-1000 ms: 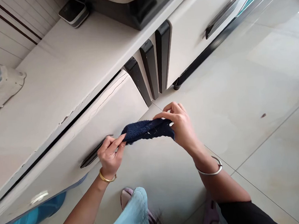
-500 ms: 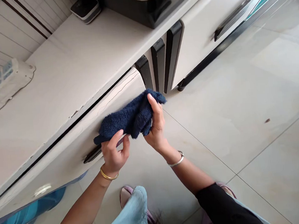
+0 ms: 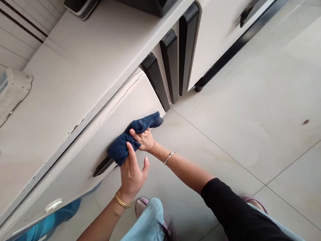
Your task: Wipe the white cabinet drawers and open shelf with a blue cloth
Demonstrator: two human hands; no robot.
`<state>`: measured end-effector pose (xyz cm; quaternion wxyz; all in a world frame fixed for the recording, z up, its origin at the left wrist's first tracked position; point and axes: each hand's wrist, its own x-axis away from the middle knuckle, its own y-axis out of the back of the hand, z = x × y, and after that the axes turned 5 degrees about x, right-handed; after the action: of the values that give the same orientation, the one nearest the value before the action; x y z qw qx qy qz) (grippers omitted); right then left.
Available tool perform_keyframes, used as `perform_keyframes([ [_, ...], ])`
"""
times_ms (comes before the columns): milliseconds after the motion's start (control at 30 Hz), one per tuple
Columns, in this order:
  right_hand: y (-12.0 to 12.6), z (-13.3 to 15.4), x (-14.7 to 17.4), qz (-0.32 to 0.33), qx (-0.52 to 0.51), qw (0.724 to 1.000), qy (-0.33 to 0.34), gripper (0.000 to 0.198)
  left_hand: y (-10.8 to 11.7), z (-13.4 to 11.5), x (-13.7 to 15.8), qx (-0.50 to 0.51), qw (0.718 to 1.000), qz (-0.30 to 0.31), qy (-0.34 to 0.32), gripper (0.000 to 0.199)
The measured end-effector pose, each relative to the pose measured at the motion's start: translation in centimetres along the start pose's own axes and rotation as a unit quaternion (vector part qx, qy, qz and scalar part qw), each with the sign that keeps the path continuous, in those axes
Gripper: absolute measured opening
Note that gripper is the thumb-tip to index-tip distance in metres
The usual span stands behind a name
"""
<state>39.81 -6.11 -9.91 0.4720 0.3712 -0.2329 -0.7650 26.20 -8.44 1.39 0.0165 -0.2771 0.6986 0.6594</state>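
Note:
A fluffy navy-blue cloth (image 3: 120, 148) lies bunched against the white drawer front (image 3: 122, 103), partly covering its dark handle (image 3: 104, 166). My right hand (image 3: 145, 140) grips the middle of the cloth, fingers curled into it and thumb on top. Just below, my left hand (image 3: 133, 177) touches the cloth's lower left end near the handle. Its index finger is stretched over the fabric and its thumb stands apart; the other fingertips are partly hidden.
Above the drawer runs a white cabinet top (image 3: 69, 79) with a chipped edge. On it stand a white plastic box (image 3: 9, 96) and a black device (image 3: 81, 3). Dark vertical strips (image 3: 171, 65) separate the drawer fronts. My feet in slippers (image 3: 141, 204) stand on the tiled floor (image 3: 246, 109).
My right hand has moved down and left along the drawer front with the cloth, and its grip now sits nearer my left hand. My left thumb has spread away from its fingers.

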Motion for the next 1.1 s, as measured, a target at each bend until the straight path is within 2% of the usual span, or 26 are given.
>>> perform_keyframes([
  [100,-0.9,-1.1,1.4,-0.006,0.025,0.999,-0.036,0.060,-0.9,-0.8,-0.3,0.012,1.000,0.024,-0.004,0.094],
  [167,-0.8,-1.4,2.1,-0.024,0.037,0.998,-0.034,0.067,-1.2,-1.1,-0.8,0.019,0.999,0.025,-0.006,0.092],
  [300,1.1,0.0,1.7,-0.072,0.038,0.997,-0.002,0.081,-0.7,-0.7,-1.4,0.021,1.000,-0.014,-0.012,0.093],
  [367,3.0,1.6,0.5,-0.076,0.040,0.996,0.033,0.079,0.0,-0.1,-1.6,-0.002,0.998,-0.064,-0.028,0.099],
  [467,6.0,4.3,-1.7,-0.044,0.041,0.993,0.106,0.067,0.7,1.2,-1.8,-0.034,0.988,-0.147,-0.027,0.111],
  [533,7.3,5.2,-2.8,-0.015,0.033,0.990,0.133,0.057,0.6,2.0,-2.1,-0.033,0.985,-0.169,-0.009,0.116],
  [633,7.8,4.7,-3.7,0.006,-0.001,0.989,0.150,0.051,-0.5,2.4,-2.8,-0.035,0.985,-0.171,0.004,0.120],
  [733,8.0,3.1,-3.6,-0.059,-0.041,0.990,0.118,0.051,-1.9,1.6,-4.6,-0.017,0.988,-0.150,0.008,0.115],
  [833,9.6,1.9,-3.3,-0.164,-0.038,0.985,0.030,0.049,-2.7,-0.4,-7.6,0.036,0.995,-0.096,0.006,0.103],
  [967,12.4,1.3,-3.5,-0.300,-0.015,0.952,-0.057,0.049,-2.6,-2.9,-11.6,0.088,0.996,-0.016,-0.017,0.078],
  [1033,12.5,1.1,-3.7,-0.327,0.006,0.942,-0.078,0.052,-2.4,-3.4,-12.7,0.077,0.996,0.010,-0.033,0.069],
  [1100,11.2,0.6,-3.6,-0.329,0.028,0.938,-0.107,0.052,-2.6,-3.3,-12.8,0.048,0.997,0.041,-0.048,0.062],
])
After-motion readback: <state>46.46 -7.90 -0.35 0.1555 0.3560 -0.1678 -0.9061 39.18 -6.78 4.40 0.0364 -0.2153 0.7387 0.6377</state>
